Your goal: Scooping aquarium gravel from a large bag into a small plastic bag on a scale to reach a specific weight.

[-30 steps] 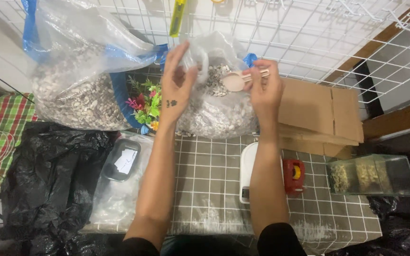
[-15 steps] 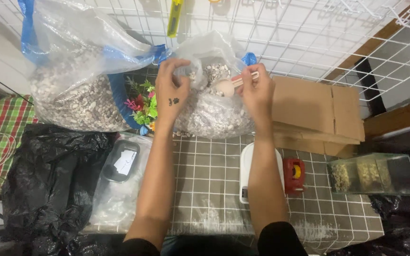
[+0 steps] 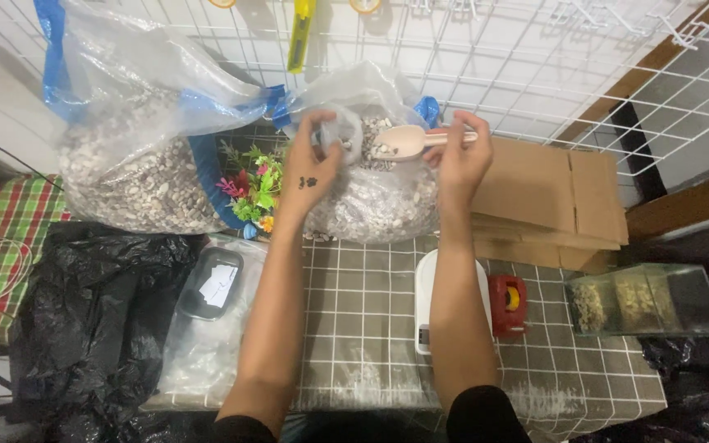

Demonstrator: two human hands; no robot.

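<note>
My right hand (image 3: 459, 156) holds a pale pink scoop (image 3: 408, 141) by its handle, its bowl tipped toward the mouth of a clear plastic bag (image 3: 375, 193) full of mottled pebble-like pieces. My left hand (image 3: 312, 168) pinches the bag's open rim and holds it up. The bag stands at the back of a grey tiled tabletop (image 3: 359, 303). Both forearms reach forward across the table.
A larger clear bag of the same pieces (image 3: 129, 156) stands at the back left, with small artificial flowers (image 3: 248, 184) between the bags. A white scale (image 3: 424, 299), a red tape dispenser (image 3: 508, 305), a clear divided box (image 3: 646, 299), flat cardboard (image 3: 547, 197) and black plastic (image 3: 96, 320) lie around.
Both hands have lowered toward the bag's mouth. The scoop has moved left and down into the opening, and my left hand has taken the rim lower.
</note>
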